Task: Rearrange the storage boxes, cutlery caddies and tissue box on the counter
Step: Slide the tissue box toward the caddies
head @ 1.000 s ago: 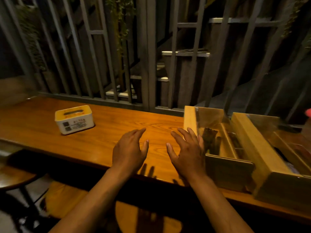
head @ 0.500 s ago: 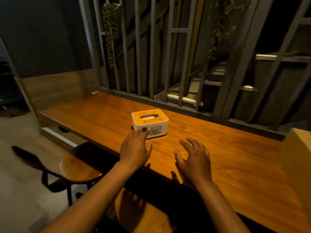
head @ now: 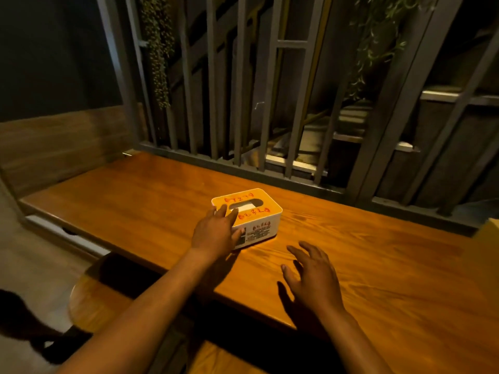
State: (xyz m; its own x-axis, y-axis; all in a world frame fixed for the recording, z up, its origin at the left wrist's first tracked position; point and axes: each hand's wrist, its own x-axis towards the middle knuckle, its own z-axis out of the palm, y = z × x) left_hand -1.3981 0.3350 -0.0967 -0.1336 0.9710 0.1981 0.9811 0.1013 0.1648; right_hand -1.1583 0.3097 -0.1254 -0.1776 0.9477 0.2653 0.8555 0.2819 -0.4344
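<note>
A white tissue box [head: 256,214] with an orange lid and red lettering stands on the wooden counter [head: 391,265], a little left of the middle. My left hand [head: 216,233] lies over its near left corner, fingers on the lid and thumb against the front face. To the right of the box, my right hand [head: 310,273] hovers just above the counter with its fingers spread, holding nothing. Only a corner of one wooden storage box [head: 487,230] shows at the right edge; the cutlery caddies are out of view.
A grey metal railing [head: 243,103] with hanging plants runs along the counter's far edge. A wooden wall panel [head: 59,147] closes the left end. A round wooden stool [head: 91,300] stands below the near edge at left.
My view has swung left, away from the wooden boxes. My left hand has reached forward from the bare counter onto the tissue box's corner. My right hand has stayed spread over the counter.
</note>
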